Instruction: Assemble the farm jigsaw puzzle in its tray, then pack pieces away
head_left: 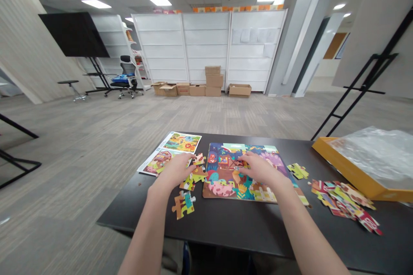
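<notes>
A colourful puzzle board lies on the black table. Over its middle is my right hand, thumb and fingers curved and apart, touching the picture surface; nothing shows between them. To the left, my left hand is at a group of loose puzzle pieces, its thumb and fingertips parted beside a piece. It partly covers the printed picture sheet. One more cluster of pieces lies nearer the table's front edge.
Right of the board are a small yellow-green piece cluster and a heap of pieces. Behind the heap stands a yellow box with clear plastic in it. Cardboard boxes sit by the far white shelves.
</notes>
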Demonstrator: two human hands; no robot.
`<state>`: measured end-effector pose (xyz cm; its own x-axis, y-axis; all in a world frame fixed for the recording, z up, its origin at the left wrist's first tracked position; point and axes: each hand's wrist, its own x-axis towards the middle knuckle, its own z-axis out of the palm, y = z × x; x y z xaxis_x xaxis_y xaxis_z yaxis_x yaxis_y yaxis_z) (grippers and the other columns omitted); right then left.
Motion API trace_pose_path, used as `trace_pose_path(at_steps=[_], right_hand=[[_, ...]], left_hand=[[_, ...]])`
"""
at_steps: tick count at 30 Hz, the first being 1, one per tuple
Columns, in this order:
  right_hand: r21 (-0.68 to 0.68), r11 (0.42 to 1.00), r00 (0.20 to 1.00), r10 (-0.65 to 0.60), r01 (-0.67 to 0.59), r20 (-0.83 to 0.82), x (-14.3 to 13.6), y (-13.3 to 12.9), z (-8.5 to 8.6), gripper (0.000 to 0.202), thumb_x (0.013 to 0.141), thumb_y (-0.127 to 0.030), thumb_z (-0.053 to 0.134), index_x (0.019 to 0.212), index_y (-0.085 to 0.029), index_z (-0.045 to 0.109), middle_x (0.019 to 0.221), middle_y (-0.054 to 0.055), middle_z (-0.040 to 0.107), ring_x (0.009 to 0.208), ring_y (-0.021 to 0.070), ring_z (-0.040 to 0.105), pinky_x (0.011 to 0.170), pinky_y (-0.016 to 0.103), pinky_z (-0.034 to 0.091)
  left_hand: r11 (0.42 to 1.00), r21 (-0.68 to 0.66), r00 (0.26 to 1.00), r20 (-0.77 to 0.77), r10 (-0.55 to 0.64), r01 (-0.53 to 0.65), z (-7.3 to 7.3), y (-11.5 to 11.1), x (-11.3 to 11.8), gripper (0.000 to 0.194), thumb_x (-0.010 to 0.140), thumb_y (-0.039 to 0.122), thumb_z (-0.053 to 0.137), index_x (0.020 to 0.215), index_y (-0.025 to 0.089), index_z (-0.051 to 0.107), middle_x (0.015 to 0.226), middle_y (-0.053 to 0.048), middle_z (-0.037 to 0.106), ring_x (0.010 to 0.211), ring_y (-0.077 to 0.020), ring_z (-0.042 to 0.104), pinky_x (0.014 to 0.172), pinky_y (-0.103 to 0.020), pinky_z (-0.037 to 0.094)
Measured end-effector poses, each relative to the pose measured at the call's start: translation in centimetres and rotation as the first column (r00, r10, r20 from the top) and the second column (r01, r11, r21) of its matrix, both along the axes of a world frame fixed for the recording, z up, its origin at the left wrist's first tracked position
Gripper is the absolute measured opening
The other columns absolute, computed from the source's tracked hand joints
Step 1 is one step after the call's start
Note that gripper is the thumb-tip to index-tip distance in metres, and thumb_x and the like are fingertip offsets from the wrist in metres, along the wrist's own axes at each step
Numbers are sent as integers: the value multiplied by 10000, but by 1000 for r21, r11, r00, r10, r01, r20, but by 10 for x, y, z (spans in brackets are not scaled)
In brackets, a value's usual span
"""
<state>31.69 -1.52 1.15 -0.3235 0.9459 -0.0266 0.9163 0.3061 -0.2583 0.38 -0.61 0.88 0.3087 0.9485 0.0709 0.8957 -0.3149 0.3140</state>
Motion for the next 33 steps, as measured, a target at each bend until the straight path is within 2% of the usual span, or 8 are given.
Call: trace_pose_path(at_steps=[6,10,13,17,21,27,30,33], right_hand=[[10,1000,1000,13,-13,-23,3,1,-4,354,913,-355,603,1193,-160,697,1188,156,659,1115,290,620,938,359,461],[0,1000,999,3,-3,-45,4,1,-4,344,905,-353,619,1181,-165,701,1202,157,665,1158,295,607,958,370,459],[-13,1000,999,-14,14,-37,3,-1,-1,332,906,-328,613,1181,-165,702,1228,165,658,1164,303,608,955,380,466],[-17,1000,999,-17,17,-34,2,-3,2,328,914,-335,598,1175,-170,708,1238,166,656,1164,306,612,952,380,468],[-2,1000,1000,-5,5,-26,3,-2,-1,351,913,-356,604,1188,-162,702,1230,165,656,1169,309,609,948,376,468],[1,1000,1000,7,-7,-15,4,0,-3,357,902,-349,625,1199,-165,695,1222,152,656,1180,289,603,948,333,461],[-4,1000,1000,9,-9,-18,4,0,-2,377,893,-339,635,1214,-148,690,1218,154,659,1167,290,608,954,338,462],[-1,1000,1000,17,-17,-25,6,2,-4,387,878,-301,647,1227,-140,684,1217,149,665,1133,277,623,969,339,457]], left_hand=[[999,44,1000,5,-11,10,-1,6,11,406,974,176,346,1266,138,625,1292,-140,674,1227,-243,607,1052,-355,443],[998,48,998,-45,41,-39,3,5,9,395,970,178,365,1263,143,628,1289,-156,673,1233,-260,605,1057,-377,435],[1000,-14,999,-42,28,-28,10,-2,6,372,967,196,378,1215,159,653,1260,-142,691,1191,-264,630,1018,-371,455],[990,-126,995,-87,45,-56,20,-15,3,309,923,223,478,1165,186,667,1229,-119,709,1143,-267,652,957,-350,474],[981,-176,990,-127,58,-80,27,-25,-2,306,870,287,561,1136,178,666,1190,-120,717,1062,-270,677,880,-334,484],[964,-243,981,-184,66,-111,36,-39,-9,277,669,349,734,895,209,656,964,-58,735,907,-255,683,727,-301,457],[954,-263,966,-247,80,-146,42,-52,-2,360,592,400,788,853,216,622,947,-56,720,888,-272,675,670,-304,434],[946,-279,947,-313,72,-164,47,-66,13,418,546,367,826,872,218,611,935,-66,716,901,-294,679,669,-309,434]])
